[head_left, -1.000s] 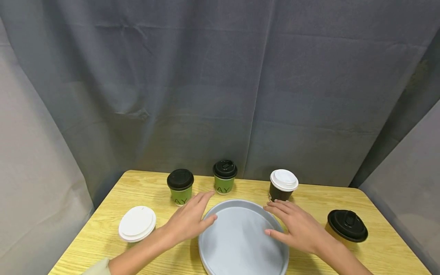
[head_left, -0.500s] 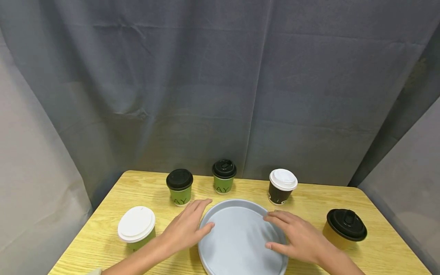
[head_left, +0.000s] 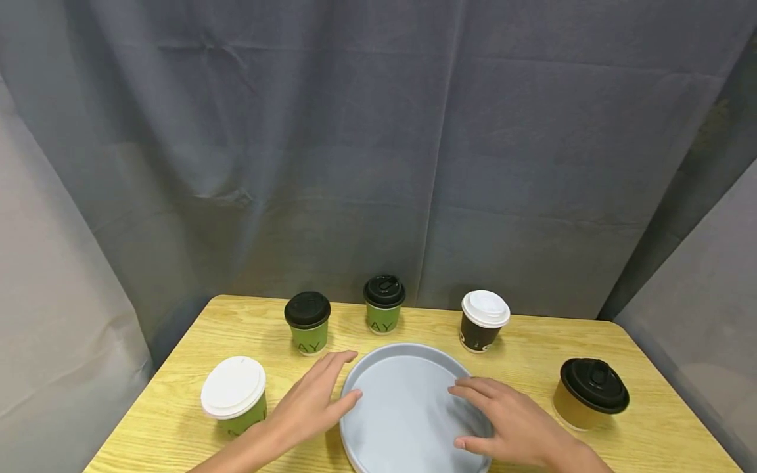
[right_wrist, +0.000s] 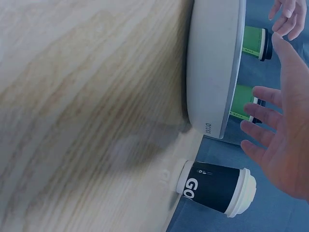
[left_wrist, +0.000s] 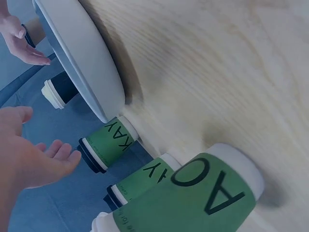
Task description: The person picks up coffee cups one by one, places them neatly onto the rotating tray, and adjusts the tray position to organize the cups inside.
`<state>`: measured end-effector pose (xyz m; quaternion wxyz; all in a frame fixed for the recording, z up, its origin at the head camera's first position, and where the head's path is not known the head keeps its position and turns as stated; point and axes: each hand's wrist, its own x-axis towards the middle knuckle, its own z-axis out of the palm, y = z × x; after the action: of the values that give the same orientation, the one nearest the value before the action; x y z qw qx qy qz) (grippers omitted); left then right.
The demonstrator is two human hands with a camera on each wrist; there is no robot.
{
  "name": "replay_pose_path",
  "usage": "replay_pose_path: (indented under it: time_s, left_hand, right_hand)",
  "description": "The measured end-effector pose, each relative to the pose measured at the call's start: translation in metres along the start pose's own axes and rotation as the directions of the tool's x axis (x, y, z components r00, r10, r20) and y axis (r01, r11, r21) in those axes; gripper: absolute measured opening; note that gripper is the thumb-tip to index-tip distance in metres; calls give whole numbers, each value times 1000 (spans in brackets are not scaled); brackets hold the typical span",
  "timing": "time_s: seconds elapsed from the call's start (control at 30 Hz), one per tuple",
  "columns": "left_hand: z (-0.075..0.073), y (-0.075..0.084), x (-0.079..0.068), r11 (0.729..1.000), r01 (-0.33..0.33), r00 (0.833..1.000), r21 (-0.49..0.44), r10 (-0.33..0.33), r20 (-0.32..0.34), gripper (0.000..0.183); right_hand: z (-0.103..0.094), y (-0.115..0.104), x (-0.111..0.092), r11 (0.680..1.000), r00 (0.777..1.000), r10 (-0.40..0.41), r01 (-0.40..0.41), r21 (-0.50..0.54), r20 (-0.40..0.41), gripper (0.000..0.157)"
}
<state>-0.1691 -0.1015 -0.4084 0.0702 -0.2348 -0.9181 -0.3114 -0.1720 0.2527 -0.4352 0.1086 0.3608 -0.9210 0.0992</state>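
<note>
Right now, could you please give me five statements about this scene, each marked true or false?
1. Five lidded cups stand on the table. True.
2. The dark cup has a black lid. False: its lid is white.
3. Three cups are green. True.
4. The tan cup stands left of the round tray. False: it stands right of it.
5. The right grip holds a cup. False: it holds nothing.

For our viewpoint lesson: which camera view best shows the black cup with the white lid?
The right wrist view: the black cup appears large, its white lid and lettering clear. The head view shows it whole but smaller, beyond the tray; the left wrist view shows it small, its base hidden by the tray.
</note>
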Motion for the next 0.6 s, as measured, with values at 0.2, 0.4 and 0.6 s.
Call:
replay_pose_path:
  time_s: [0.2, 0.4, 0.6]
  left_hand:
    - [3, -6, -6, 1000, 5, 1000, -18, -5, -2, 54]
    - [5, -11, -11, 999, -3, 1000, -44, 2, -7, 52]
    - [5, -15, -16, 998, -8, 1000, -68, 8, -12, 46]
  right_hand:
    - [4, -2, -5, 1000, 1000, -15, 15, -4, 0, 63]
    - [4, -2, -8, 996, 991, -4, -8, 87, 136, 65]
    - [5, -4, -8, 988, 967, 61, -94, 124, 249, 69]
